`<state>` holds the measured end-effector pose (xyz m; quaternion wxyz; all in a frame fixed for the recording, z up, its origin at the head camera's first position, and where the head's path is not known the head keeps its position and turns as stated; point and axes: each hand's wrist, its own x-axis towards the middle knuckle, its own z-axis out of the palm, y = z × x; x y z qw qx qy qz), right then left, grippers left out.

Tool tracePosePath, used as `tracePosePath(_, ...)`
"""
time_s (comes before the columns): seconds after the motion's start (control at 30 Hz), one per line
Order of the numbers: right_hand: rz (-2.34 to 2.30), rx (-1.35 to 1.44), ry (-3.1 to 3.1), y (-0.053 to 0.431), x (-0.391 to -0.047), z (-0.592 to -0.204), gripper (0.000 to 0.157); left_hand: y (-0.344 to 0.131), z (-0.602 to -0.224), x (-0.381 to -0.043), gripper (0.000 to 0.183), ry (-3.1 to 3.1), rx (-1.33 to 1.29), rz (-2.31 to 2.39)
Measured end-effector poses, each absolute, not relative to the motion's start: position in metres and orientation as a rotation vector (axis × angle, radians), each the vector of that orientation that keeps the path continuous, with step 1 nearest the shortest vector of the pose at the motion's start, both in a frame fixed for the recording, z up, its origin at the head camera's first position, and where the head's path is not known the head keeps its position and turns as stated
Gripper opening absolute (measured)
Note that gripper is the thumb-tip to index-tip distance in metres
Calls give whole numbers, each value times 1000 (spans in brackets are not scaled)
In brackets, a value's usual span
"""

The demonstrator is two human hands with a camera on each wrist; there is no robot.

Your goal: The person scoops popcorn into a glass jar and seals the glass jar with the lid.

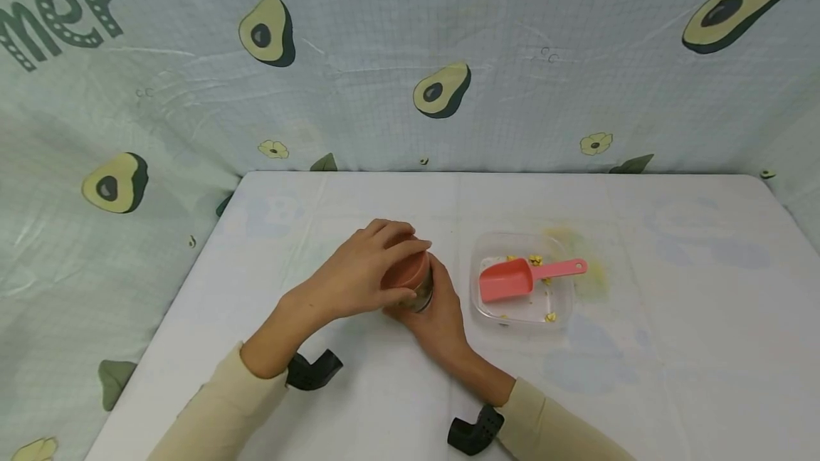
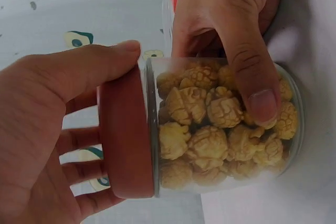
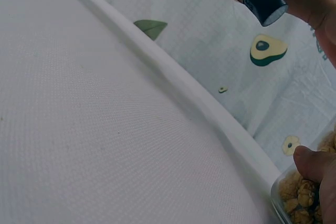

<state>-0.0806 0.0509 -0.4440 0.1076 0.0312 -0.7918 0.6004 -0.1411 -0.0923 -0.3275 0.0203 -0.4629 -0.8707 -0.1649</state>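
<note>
A clear jar (image 2: pixel 210 145) filled with caramel popcorn stands on the table, a reddish-brown lid (image 2: pixel 126 140) on its top. My left hand (image 1: pixel 359 269) grips the lid from above, thumb on one side and fingers round the other. Lower down, my right hand (image 1: pixel 435 319) holds the jar's body, its thumb across the clear wall in the left wrist view. Only a corner of the jar and part of the right hand (image 3: pixel 320 171) show in the right wrist view. Whether the lid is seated tight cannot be told.
Right of the jar sits a clear plastic container (image 1: pixel 564 304) with a few popcorn pieces in it. A pink scoop (image 1: pixel 509 280) lies across it, handle over the right rim. The white table (image 1: pixel 679 347) meets an avocado-print cloth (image 1: pixel 359 34) at the back.
</note>
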Motion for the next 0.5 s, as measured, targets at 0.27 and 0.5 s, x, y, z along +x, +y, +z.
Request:
tracePosePath(0.27, 1762, 91, -2335, 51, -80, -444, 89, -94, -325, -142, 61, -2685, -1513, -569)
tracePosePath(0.5, 1813, 110, -2301, 51, -82, -443, 91, -89, -329, -138, 83, -2788, -1163, -491)
